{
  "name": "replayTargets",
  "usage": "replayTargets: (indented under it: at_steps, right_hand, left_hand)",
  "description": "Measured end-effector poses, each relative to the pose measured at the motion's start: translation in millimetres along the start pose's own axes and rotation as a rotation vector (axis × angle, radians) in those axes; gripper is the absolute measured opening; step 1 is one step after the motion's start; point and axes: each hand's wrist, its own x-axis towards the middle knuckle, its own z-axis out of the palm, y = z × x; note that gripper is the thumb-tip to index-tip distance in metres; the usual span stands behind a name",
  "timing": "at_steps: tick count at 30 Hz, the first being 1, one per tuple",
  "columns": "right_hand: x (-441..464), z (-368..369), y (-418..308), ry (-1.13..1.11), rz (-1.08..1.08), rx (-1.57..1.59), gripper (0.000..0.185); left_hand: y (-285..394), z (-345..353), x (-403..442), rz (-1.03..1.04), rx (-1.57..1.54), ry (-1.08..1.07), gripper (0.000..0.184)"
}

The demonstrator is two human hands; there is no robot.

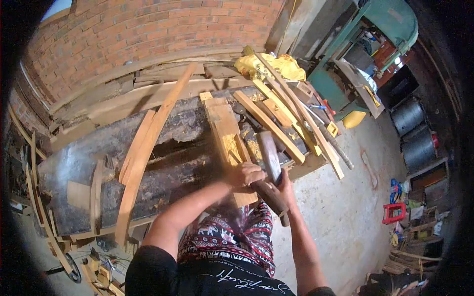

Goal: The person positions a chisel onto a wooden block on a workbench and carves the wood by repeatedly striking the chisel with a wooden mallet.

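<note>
My left hand [245, 175] is closed around a chisel [268, 196], whose thick dark wooden handle slants back toward my body. The blade end points into a recess in a thick wooden beam [222, 118], where pale shavings [230, 145] lie. My right hand [285, 190] grips a heavy wooden mallet [269, 153], a greyish-brown block, right beside the chisel handle. Part of the mallet is hidden behind the handle and my fingers. The beam lies across the dark, rough workbench [180, 126], its near end close to my legs.
Long wooden strips [155, 133] lie across the bench at left, and more strips [269, 126] at right. A yellow sack [271, 66] sits at the back by the brick wall [163, 27]. A green machine [326, 79], red stool [394, 213] and dark drums [414, 135] stand at right.
</note>
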Motion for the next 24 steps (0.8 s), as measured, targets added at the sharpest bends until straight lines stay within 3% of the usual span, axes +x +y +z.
replayTargets:
  at_steps: [4, 7, 8, 9, 11, 13, 15, 17, 19, 21, 23, 24]
  right_hand:
    - [65, 17, -29, 0.061, -0.231, -0.092, 0.045]
    - [117, 38, -27, 0.079, -0.326, -0.092, 0.046]
    - [129, 46, -21, 0.061, -0.327, -0.123, 0.047]
    - [138, 53, -18, 0.043, -0.328, -0.157, 0.048]
    - [151, 67, -18, 0.133, -0.412, -0.308, 0.054]
    - [139, 59, -38, 0.092, -0.262, -0.459, 0.06]
    - [120, 40, -45, 0.153, -0.247, -0.418, 0.052]
    - [99, 9, -34, 0.229, -0.297, 0.109, 0.035]
    - [52, -38, -61, 0.345, -0.138, 0.296, 0.019]
    - [5, -70, -60, 0.35, -0.036, 0.596, 0.015]
    - [-50, -98, -84, 0.222, -0.051, 0.695, 0.011]
    - [-71, -102, -94, 0.059, -0.202, 0.753, 0.01]
  left_hand:
    - [-2, -1, -5, 0.003, 0.083, -0.042, 0.025]
    - [-5, 7, -13, 0.047, 0.145, 0.097, 0.024]
    - [-2, 2, -9, 0.015, 0.08, 0.072, 0.024]
    - [-1, 4, -19, -0.135, 0.062, -0.097, 0.011]
    - [2, -3, -9, -0.127, -0.011, -0.106, 0.013]
    - [11, -9, 6, -0.081, -0.024, -0.005, 0.021]
    - [5, -5, 2, -0.054, -0.039, 0.015, 0.025]
    - [10, -11, 10, -0.059, -0.034, -0.01, 0.023]
    - [3, -9, 4, -0.059, -0.049, -0.037, 0.022]
    - [5, -7, 3, -0.045, -0.049, 0.01, 0.022]
    - [6, -7, -3, -0.143, -0.034, -0.104, 0.015]
    - [0, -2, -7, -0.084, -0.018, -0.072, 0.015]
